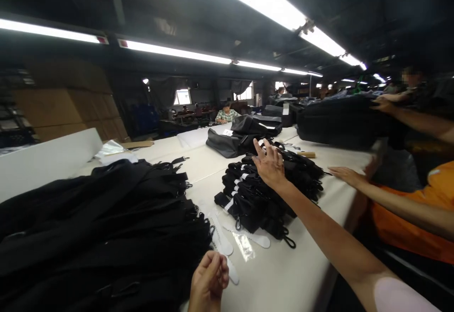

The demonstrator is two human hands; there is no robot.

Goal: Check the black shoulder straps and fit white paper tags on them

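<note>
My right hand [271,164] reaches over a pile of black straps [248,203] with metal clips and white bands around them. Its fingers are spread at the far side of the pile; whether the fingertips touch a strap is unclear. My left hand [210,276] is closer to me, its thumb and fingers curled together; anything inside is hidden. Just beyond it, white rounded strips [232,269] and a small clear plastic piece [244,246] lie on the pale table [276,274]. A large heap of black straps [106,222] with clips at its right end fills the left side.
Grey-black bags [227,143] lie farther back on the table. A co-worker in orange [414,208] stands at the right, one hand on the table and the other on a large black bag [336,120]. Cardboard boxes [46,108] are stacked at the left.
</note>
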